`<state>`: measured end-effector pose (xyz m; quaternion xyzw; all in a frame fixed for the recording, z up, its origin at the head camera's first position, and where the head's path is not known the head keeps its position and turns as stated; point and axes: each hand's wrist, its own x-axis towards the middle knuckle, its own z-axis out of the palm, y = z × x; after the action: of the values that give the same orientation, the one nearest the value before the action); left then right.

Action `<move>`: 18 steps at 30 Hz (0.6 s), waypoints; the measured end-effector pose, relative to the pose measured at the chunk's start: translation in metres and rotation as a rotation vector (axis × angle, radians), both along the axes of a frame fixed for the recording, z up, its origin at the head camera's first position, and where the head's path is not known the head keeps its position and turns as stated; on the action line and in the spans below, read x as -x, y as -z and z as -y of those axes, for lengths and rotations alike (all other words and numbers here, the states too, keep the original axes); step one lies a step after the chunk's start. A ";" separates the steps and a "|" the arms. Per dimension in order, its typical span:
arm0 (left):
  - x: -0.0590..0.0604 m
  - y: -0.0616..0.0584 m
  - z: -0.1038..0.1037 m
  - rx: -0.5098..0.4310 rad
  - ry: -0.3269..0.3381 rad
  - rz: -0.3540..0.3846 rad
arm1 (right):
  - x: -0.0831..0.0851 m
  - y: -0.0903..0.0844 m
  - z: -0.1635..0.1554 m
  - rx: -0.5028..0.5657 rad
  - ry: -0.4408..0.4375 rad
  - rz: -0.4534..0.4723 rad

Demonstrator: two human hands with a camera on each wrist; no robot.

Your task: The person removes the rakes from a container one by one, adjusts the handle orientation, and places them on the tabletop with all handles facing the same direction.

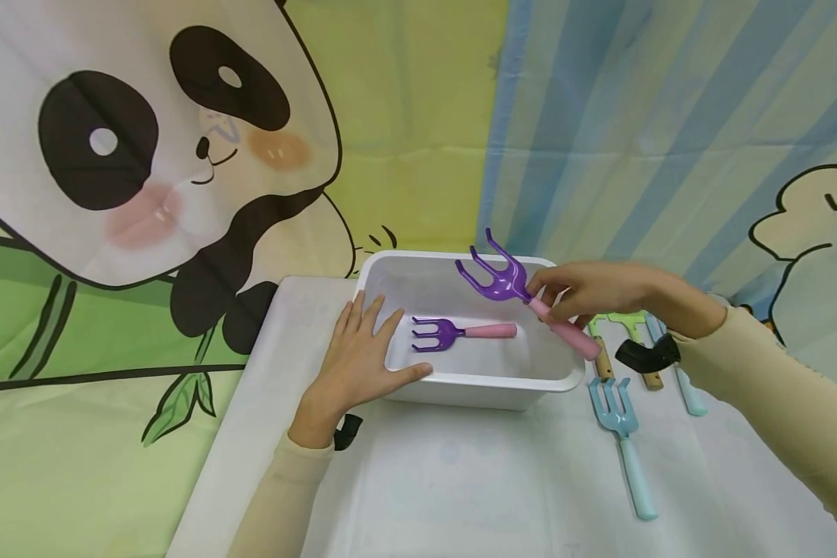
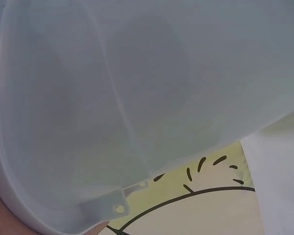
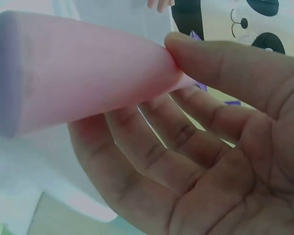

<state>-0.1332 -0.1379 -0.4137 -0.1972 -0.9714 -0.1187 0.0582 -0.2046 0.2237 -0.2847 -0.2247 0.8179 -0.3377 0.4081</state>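
My right hand (image 1: 596, 288) pinches the pink handle of a purple three-pronged hand rake (image 1: 508, 280) above the right part of a white plastic bin (image 1: 460, 394). Its prongs point up and to the left. In the right wrist view, thumb and fingers of the right hand (image 3: 210, 142) hold the pink handle (image 3: 88, 73) from both sides. A matching purple hand rake (image 1: 445, 334) with a pink handle lies flat on the bin's floor. Fingers spread, my left hand (image 1: 359, 353) rests on the bin's left rim. The bin wall (image 2: 112, 98) fills most of the left wrist view.
Right of the bin, a light blue hand fork (image 1: 617, 418) lies on the white table (image 1: 460, 480). Behind it are green tools with wooden handles (image 1: 652, 380) and another blue-handled tool (image 1: 690, 394), partly hidden by the right arm. A panda-printed cloth (image 1: 418, 116) hangs behind.
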 end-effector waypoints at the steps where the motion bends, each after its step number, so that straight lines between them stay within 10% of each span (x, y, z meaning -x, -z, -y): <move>1: 0.000 0.000 0.000 0.000 -0.001 0.002 | -0.003 0.000 -0.005 0.008 0.018 -0.008; 18: 0.000 0.002 0.000 -0.003 0.009 -0.021 | -0.064 0.037 -0.101 0.089 0.210 -0.156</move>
<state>-0.1330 -0.1382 -0.4158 -0.2026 -0.9697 -0.1182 0.0681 -0.1411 0.3248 -0.3217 -0.1815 0.8502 -0.3962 0.2955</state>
